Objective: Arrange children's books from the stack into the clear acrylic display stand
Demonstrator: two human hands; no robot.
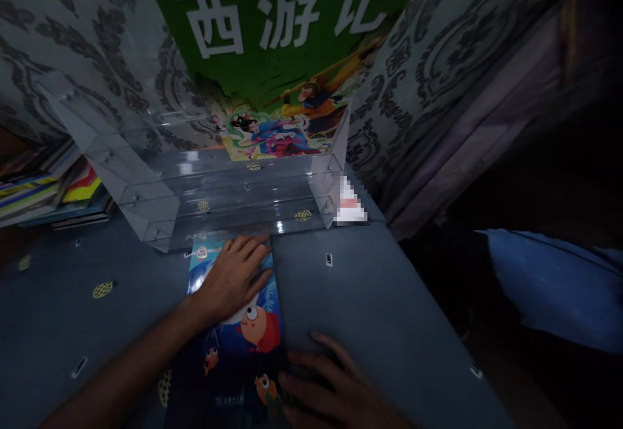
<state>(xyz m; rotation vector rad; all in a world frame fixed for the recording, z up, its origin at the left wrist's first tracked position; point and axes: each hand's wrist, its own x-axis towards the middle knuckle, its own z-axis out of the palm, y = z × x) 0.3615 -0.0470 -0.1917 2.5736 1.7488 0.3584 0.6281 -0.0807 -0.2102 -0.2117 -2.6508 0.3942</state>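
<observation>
A blue picture book (243, 344) with cartoon fish on its cover lies flat on the grey-blue table (379, 306). My left hand (233, 280) rests palm-down on the book's upper half, fingers spread toward a clear acrylic stepped rack (160, 182). My right hand (335, 383) lies flat at the book's lower right edge, fingertips touching the cover. A green book with large white characters and colourful figures (277, 59) stands upright in the back tier of the rack.
A stack of colourful books (53, 189) lies at the left behind the rack. Patterned grey wall cloth (438, 72) rises behind. Small round stickers (102, 289) dot the table. A blue cushion (555, 286) sits in the dark area at the right.
</observation>
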